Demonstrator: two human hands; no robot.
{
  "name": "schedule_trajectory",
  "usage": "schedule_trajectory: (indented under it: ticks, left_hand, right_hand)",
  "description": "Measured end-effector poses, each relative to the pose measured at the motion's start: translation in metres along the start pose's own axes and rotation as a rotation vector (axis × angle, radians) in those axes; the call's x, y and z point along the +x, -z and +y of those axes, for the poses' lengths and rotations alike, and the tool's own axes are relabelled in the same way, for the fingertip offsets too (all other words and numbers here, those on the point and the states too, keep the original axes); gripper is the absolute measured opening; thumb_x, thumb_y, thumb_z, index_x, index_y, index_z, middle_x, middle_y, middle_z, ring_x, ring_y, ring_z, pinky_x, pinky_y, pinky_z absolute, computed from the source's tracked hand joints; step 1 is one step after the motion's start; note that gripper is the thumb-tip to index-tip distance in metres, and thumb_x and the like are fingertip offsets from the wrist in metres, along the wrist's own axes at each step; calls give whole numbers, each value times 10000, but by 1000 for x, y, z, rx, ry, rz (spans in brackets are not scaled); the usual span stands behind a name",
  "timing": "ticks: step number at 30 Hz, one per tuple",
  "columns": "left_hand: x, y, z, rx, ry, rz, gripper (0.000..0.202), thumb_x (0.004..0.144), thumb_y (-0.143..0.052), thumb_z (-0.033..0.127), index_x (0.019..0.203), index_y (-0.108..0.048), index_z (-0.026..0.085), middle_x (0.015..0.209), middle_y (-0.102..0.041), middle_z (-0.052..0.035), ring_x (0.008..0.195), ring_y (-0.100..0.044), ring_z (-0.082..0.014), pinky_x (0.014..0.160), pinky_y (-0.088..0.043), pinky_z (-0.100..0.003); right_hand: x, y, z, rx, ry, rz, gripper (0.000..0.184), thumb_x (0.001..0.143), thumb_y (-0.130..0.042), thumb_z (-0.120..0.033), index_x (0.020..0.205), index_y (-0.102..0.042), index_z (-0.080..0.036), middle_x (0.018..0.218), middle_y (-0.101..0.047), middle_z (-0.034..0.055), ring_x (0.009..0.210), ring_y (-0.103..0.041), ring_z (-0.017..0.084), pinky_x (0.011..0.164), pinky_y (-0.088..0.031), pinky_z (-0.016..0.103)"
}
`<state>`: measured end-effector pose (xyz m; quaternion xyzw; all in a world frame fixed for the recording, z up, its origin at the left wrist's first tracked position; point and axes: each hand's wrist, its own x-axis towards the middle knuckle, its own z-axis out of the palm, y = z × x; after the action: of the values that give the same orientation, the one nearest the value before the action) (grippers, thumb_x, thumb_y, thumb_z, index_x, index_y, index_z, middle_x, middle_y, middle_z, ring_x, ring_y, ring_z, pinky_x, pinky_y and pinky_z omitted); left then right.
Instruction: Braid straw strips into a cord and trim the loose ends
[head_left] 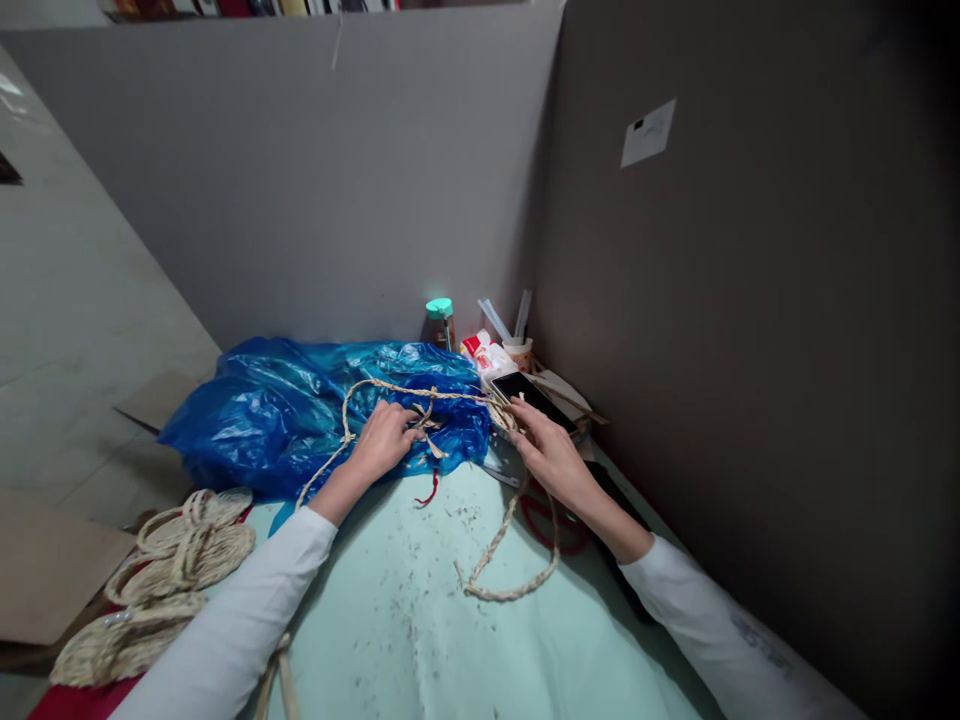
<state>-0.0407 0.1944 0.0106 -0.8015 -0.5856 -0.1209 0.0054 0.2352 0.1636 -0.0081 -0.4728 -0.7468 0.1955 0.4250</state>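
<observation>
A braided straw rope (450, 395) stretches between my two hands over a blue plastic bag (285, 410). My left hand (384, 440) is closed around the rope where loose straw ends stick out. My right hand (546, 448) pinches the rope's other end, close to a black phone (529, 392). From there the braid hangs down and loops (510, 590) on the pale green table cover (420, 640). Both arms wear white sleeves.
Coiled straw braids (172, 560) lie at the left edge beside cardboard (45, 570). A teal-capped bottle (440, 322), a red-white packet (484, 355) and a cup with sticks (517, 345) stand in the corner of grey partition walls. A red cord (547, 525) lies under my right wrist.
</observation>
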Motion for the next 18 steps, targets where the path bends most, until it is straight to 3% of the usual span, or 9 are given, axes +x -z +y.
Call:
schedule_trajectory:
  ticks: [10,15,18]
  left_hand:
    - [-18,-12,-8,40,6,-82,303,920,-577,333,1178,-600,175,1197,-619,-93,1009,-626,-216,858,-538,-431]
    - [-22,-13,-7,-18,-19,-49,314,914,-586,337,1174,-598,161,1175,-626,-91,995,-631,-217,846,-541,-432]
    - [-25,-4,-4,-79,-39,7,252,909,-595,326,1087,-632,151,1105,-651,-76,983,-630,-212,862,-524,-437]
  right_hand:
    - [-2,2,-9,-53,64,-6,304,867,-471,-198,1098,-663,-151,1296,-618,171,1245,-552,290,1024,-433,469]
    - [-1,-1,-8,-68,90,15,291,846,-469,-151,1062,-664,-155,1300,-615,160,1252,-540,283,1030,-422,462]
    - [-2,0,-9,-60,100,29,282,846,-472,-147,1047,-669,-159,1304,-611,159,1236,-550,289,1014,-431,467]
